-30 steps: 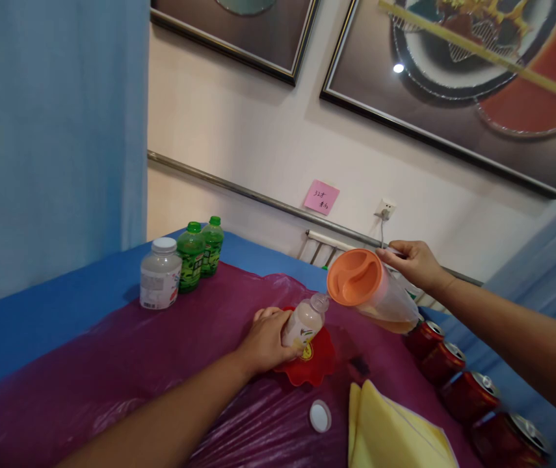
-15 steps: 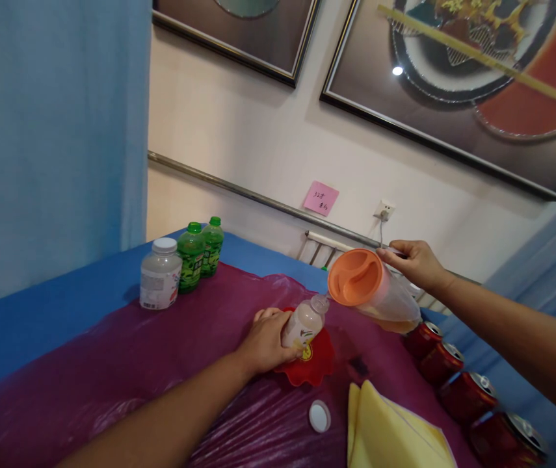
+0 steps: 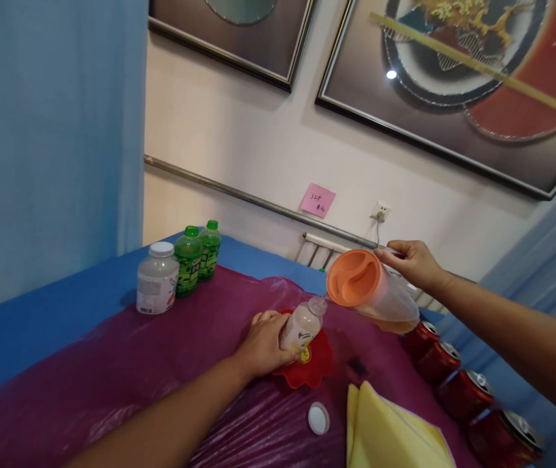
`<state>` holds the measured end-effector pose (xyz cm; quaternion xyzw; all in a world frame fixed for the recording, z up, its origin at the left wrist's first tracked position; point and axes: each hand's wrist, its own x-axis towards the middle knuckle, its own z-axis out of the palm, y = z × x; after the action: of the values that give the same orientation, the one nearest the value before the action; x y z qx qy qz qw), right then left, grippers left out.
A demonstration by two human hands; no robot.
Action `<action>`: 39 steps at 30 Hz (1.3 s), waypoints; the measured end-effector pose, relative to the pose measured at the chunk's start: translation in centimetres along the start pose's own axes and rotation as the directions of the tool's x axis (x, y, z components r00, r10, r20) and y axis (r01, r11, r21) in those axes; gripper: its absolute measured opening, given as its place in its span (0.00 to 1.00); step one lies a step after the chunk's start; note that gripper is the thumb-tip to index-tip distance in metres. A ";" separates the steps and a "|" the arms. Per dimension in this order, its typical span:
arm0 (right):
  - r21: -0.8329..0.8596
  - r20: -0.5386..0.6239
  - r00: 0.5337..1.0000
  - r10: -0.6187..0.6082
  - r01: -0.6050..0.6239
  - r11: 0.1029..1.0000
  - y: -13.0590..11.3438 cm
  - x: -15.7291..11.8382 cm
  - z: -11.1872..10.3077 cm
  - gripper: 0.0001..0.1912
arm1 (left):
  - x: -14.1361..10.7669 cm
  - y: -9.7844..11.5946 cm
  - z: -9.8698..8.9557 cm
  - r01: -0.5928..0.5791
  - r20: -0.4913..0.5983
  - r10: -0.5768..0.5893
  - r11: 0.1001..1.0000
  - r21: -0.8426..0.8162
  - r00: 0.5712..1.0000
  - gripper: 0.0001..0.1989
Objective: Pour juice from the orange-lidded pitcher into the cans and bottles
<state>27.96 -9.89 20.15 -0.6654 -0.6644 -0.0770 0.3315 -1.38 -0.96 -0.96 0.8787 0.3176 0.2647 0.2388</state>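
My left hand [image 3: 264, 344] is wrapped round a small clear bottle [image 3: 302, 328] with a printed label, tilted to the right over a red scalloped dish [image 3: 314, 367]. The bottle's mouth is uncapped. My right hand [image 3: 414, 263] grips the handle of a translucent pitcher [image 3: 389, 302] with an orange lid [image 3: 354, 278]. The pitcher is tipped left, its lid edge close to the bottle's mouth. Yellowish liquid shows along the pitcher's lower side; whether a stream runs between them I cannot tell. A white cap [image 3: 318, 418] lies in front of the dish.
A capped white-lidded bottle [image 3: 157, 279] and two green bottles [image 3: 188, 263] stand at the left. Several red cans [image 3: 465, 393] line the right side. A folded yellow cloth [image 3: 389, 429] lies in front, on purple plastic sheeting [image 3: 185, 357] over a blue table [image 3: 53, 299].
The view has shifted very slightly. Both hands hold the bottle and the pitcher in nearly the same tilted positions.
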 end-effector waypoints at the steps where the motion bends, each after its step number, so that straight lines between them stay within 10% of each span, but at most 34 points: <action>1: 0.005 0.004 1.000 0.003 -0.003 1.000 0.1 0.0 0.0 0.30 | 0.0 0.0 0.0 0.000 0.001 0.000 1.000 0.004 1.000 0.32; 39: 0.010 0.009 1.000 -0.007 0.007 1.000 0.1 -0.3 -0.5 0.31 | -0.1 0.2 -0.1 -0.011 -0.003 0.011 1.000 0.009 1.000 0.31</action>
<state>28.18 -10.43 20.31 -0.6618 -0.6686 -0.0718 0.3314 -1.44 -1.12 -0.76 0.8811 0.3143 0.2657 0.2331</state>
